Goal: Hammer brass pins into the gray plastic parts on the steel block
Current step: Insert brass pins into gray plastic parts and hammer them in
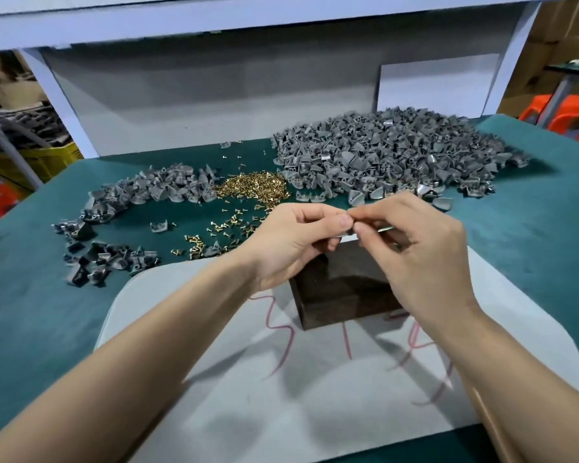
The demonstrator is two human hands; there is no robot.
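Both hands meet above the dark steel block (341, 289), which stands on a grey pad (281, 379). My left hand (298, 242) pinches a small gray plastic part (346, 232), mostly hidden by the fingers. My right hand (418, 252) pinches at the same part with thumb and forefinger; whether a pin is between those fingers cannot be told. A heap of brass pins (254, 188) lies beyond the hands, with loose pins (221, 227) scattered nearer. No hammer is in view.
A large pile of gray plastic parts (395, 155) covers the green table (30, 295) at the back right. A smaller spread of gray parts (141, 202) lies at the left. White shelf posts and a back panel (214, 95) close off the rear.
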